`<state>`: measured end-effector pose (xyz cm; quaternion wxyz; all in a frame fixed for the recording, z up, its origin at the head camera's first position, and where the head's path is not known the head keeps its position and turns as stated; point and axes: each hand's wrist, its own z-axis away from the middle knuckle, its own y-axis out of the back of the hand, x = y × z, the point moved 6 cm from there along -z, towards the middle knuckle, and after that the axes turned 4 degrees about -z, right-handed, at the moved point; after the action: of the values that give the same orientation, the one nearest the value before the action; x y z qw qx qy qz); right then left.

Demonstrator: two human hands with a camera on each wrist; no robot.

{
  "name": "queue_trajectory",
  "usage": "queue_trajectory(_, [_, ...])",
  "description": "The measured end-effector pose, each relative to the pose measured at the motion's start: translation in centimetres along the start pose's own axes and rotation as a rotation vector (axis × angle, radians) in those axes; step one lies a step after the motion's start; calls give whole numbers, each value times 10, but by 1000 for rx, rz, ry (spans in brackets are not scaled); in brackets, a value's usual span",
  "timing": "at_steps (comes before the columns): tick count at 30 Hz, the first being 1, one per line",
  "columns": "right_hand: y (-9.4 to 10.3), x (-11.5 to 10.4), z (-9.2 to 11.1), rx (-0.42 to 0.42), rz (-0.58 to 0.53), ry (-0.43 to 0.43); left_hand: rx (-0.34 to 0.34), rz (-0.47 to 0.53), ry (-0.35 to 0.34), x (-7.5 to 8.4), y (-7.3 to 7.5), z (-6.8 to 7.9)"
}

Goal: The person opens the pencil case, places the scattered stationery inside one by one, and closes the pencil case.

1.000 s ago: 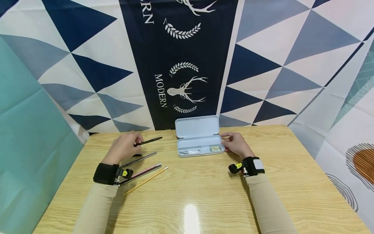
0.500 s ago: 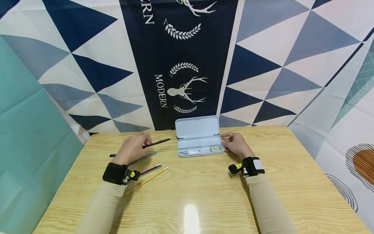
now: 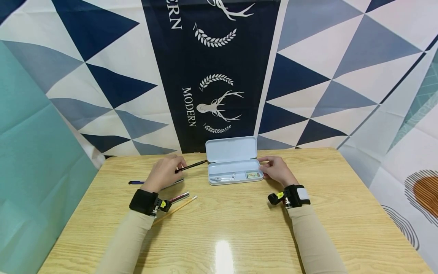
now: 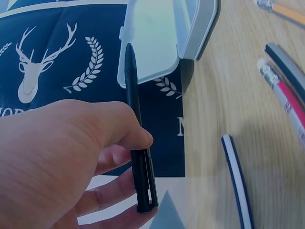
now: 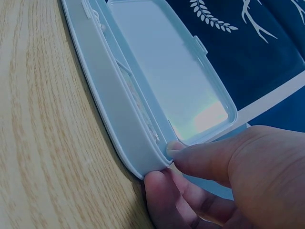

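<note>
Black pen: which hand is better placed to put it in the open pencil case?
Left, I'd say. The left hand holds the black pen, tip pointing toward the pencil case. The right hand grips the case's right end, probably better left steadying it.

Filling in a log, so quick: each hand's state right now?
Left hand: closed, holding a black pen.
Right hand: closed, pinching the open pencil case's end.

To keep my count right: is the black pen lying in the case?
No, the left hand holds the black pen outside the case, to its left.
</note>
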<state>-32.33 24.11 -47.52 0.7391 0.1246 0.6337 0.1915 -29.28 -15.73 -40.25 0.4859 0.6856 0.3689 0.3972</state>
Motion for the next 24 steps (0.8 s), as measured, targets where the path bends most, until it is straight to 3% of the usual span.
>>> queue_trajectory(24, [0,-1,2,-4,8,8,3,82,-78,33,-26,-13])
